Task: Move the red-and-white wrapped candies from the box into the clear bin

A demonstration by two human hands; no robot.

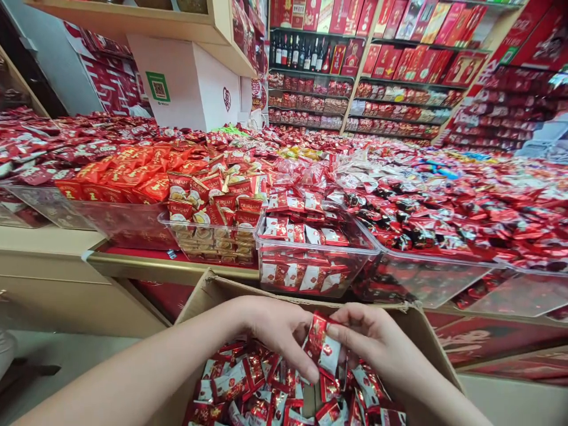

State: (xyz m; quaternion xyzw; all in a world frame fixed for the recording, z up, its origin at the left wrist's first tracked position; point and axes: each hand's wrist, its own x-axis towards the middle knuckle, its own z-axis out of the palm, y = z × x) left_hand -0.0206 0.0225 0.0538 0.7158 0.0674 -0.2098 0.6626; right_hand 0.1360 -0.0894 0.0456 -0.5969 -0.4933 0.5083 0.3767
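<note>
A small red-and-white wrapped candy packet (320, 344) is raised above the pile, pinched by my right hand (370, 331) with the thumb on its front. My left hand (279, 331) is at the packet's left side. Its thumb is stretched out and apart from the other fingers, which are partly hidden beside the packet. Both hands are inside an open cardboard box (190, 310), over many loose candy packets (237, 381) of the same look. Just behind the box, a clear plastic bin (317, 251) contains similar packets stacked in rows.
Next to that bin stands a clear bin of durian candies (213, 231), with orange-red packets (128, 174) to its left. Dark red-and-black candies (403, 222) fill the right side. A gold-edged counter (177, 269) runs behind the box. Shelves (319, 74) with bottles and boxes line the back.
</note>
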